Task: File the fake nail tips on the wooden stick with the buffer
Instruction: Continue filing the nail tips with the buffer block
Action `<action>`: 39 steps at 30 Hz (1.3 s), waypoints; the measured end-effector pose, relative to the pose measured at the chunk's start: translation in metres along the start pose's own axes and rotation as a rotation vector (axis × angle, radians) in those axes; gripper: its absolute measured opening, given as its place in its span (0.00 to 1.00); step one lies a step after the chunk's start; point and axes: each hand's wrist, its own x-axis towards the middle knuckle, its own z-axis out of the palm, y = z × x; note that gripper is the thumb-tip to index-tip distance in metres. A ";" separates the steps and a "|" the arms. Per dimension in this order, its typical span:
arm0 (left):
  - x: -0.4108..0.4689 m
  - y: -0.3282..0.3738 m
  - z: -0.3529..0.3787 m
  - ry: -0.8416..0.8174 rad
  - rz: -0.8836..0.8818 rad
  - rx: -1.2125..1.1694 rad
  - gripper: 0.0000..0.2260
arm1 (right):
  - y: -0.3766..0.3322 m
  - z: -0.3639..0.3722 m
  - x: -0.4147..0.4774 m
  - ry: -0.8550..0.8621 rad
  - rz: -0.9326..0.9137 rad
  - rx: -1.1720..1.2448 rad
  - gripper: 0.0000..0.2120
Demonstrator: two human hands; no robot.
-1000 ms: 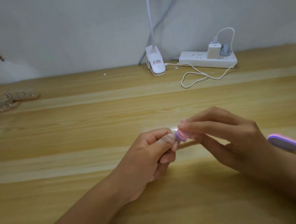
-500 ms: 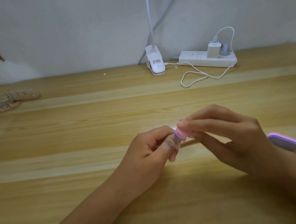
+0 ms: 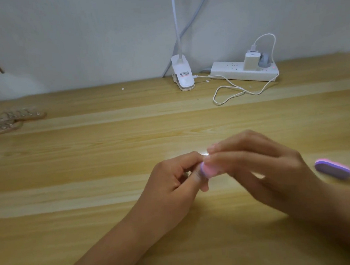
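Right hand [image 3: 271, 167] grips the pink buffer [image 3: 211, 170], butted right up against the left hand [image 3: 171, 184], which is pinching the mostly hidden nail stick.

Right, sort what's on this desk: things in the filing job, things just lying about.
In the job: left hand, right hand, pink buffer, wooden stick (hidden between the hands).

Lying about: purple buffer, nail-tip sticks far left, power strip, charger cable, lamp clip.
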 end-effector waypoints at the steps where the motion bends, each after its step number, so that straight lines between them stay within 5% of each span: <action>1: 0.000 0.000 0.000 0.003 -0.005 0.011 0.12 | 0.003 -0.002 0.001 0.022 0.040 -0.007 0.11; 10: -0.001 -0.001 0.001 0.038 -0.015 0.110 0.10 | 0.006 -0.004 -0.001 0.025 0.090 -0.009 0.10; 39: 0.003 -0.005 0.000 0.055 -0.028 -0.097 0.08 | -0.001 0.007 -0.001 0.022 0.000 0.008 0.10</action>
